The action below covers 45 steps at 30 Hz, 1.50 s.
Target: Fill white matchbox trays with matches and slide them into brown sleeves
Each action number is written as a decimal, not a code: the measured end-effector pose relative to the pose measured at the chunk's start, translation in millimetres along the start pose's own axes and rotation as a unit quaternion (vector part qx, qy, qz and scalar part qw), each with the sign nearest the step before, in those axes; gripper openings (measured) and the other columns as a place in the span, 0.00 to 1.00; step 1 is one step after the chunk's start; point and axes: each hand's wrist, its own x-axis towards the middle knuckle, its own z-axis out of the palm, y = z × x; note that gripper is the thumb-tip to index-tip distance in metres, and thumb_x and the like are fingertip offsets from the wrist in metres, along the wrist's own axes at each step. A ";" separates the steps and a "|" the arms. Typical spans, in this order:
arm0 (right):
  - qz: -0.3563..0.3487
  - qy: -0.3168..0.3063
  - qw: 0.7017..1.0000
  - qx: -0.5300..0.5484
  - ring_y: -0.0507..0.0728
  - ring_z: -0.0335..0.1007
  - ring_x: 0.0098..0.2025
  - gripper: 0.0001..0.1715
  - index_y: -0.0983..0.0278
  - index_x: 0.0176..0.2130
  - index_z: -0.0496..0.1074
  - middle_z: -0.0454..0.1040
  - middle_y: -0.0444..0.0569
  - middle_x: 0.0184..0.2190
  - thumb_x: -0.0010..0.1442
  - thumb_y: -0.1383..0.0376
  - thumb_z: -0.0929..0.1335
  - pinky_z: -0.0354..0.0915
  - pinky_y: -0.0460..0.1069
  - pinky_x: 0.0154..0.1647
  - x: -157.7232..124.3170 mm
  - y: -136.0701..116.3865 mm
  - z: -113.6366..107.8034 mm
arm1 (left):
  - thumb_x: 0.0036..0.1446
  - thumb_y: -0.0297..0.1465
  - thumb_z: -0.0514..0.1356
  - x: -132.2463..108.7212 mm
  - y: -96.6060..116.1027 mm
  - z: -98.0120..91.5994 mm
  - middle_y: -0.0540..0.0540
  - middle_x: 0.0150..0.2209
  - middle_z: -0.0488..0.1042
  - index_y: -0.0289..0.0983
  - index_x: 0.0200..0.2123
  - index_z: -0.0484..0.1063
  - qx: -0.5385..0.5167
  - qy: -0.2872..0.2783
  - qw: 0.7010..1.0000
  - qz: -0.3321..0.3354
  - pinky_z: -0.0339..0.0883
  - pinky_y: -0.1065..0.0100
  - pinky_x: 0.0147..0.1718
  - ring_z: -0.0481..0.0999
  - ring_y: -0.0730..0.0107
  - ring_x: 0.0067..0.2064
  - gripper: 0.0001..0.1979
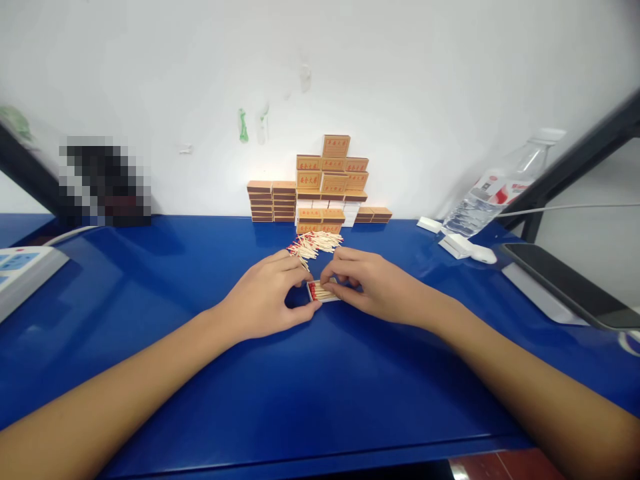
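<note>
A small white matchbox tray [331,300] lies on the blue table, with a row of red-tipped matches [319,292] inside, heads to the left. My left hand [273,295] grips the tray's left end, thumb at the near side and fingers at the far side. Over the tray's right part, my right hand [363,280] has its thumb and fingers pinched together on the matches. Whether a single match is between those fingertips is hidden. Just beyond both hands is a loose pile of matches [320,243], heads pointing various ways.
Stacked matchboxes [321,180] stand against the white wall, with lower stacks on both sides. A tilted water bottle [493,190], white earphone case [456,245] and phone [575,283] are on the right. A white device [30,273] sits at the left edge of the blue table [300,400].
</note>
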 end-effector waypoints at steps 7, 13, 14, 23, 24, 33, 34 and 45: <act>-0.007 -0.004 1.000 0.003 0.53 0.69 0.37 0.08 0.62 0.42 0.78 0.74 0.48 0.39 0.70 0.70 0.67 0.63 0.49 0.39 -0.1 -1.6 2.2 | 0.63 0.36 0.65 0.8 0.0 0.5 0.48 0.36 0.76 0.37 0.37 0.75 0.002 0.001 1.000 0.003 0.69 0.61 0.43 0.72 0.63 0.41 0.09; -0.006 0.007 1.000 0.003 0.53 0.70 0.37 0.08 0.62 0.43 0.78 0.75 0.48 0.40 0.69 0.71 0.67 0.64 0.49 0.39 -0.7 -0.9 2.4 | 0.63 0.36 0.65 1.3 -0.4 0.6 0.48 0.36 0.77 0.37 0.38 0.76 0.000 0.001 1.000 0.005 0.70 0.61 0.43 0.72 0.63 0.41 0.08; -0.006 0.004 1.000 0.005 0.53 0.70 0.37 0.08 0.62 0.43 0.78 0.75 0.48 0.40 0.70 0.70 0.67 0.64 0.49 0.39 -0.9 -0.7 2.5 | 0.63 0.36 0.65 1.3 -0.5 0.7 0.48 0.36 0.77 0.37 0.37 0.76 0.000 0.003 1.000 0.005 0.70 0.61 0.43 0.72 0.64 0.41 0.08; -0.008 0.008 1.000 -0.009 0.53 0.70 0.37 0.08 0.63 0.41 0.77 0.76 0.48 0.39 0.70 0.70 0.67 0.63 0.49 0.38 -0.9 0.1 3.3 | 0.63 0.36 0.65 -0.2 -0.3 0.5 0.47 0.37 0.78 0.37 0.38 0.77 0.000 0.000 1.000 0.009 0.70 0.59 0.44 0.73 0.63 0.41 0.08; -0.007 0.007 1.000 -0.010 0.53 0.70 0.36 0.08 0.63 0.41 0.78 0.76 0.48 0.39 0.70 0.70 0.67 0.63 0.49 0.38 -0.9 -0.3 3.2 | 0.63 0.36 0.65 0.1 -0.2 0.6 0.47 0.37 0.78 0.37 0.38 0.77 0.000 0.000 1.000 0.009 0.70 0.59 0.43 0.73 0.63 0.41 0.07; -0.014 0.007 1.000 -0.011 0.53 0.70 0.36 0.09 0.63 0.41 0.79 0.76 0.48 0.38 0.69 0.71 0.67 0.64 0.49 0.38 -0.4 -1.8 2.4 | 0.63 0.36 0.65 1.1 0.7 0.0 0.47 0.37 0.78 0.37 0.38 0.76 -0.001 0.001 1.000 0.007 0.71 0.59 0.45 0.73 0.63 0.41 0.08; -0.016 0.009 1.000 -0.011 0.53 0.70 0.35 0.09 0.63 0.41 0.78 0.76 0.48 0.38 0.69 0.71 0.67 0.63 0.48 0.38 -0.3 -1.3 2.6 | 0.63 0.36 0.65 1.0 0.9 -0.1 0.47 0.37 0.78 0.37 0.38 0.76 -0.001 0.000 1.000 0.007 0.71 0.59 0.45 0.73 0.63 0.41 0.08; -0.008 0.014 1.000 0.000 0.52 0.66 0.32 0.07 0.62 0.41 0.77 0.74 0.45 0.32 0.68 0.69 0.68 0.61 0.49 0.36 1.0 -2.9 0.3 | 0.63 0.36 0.65 -0.3 -0.7 1.0 0.47 0.37 0.78 0.37 0.39 0.77 0.001 -0.003 1.000 0.003 0.71 0.59 0.45 0.73 0.62 0.42 0.08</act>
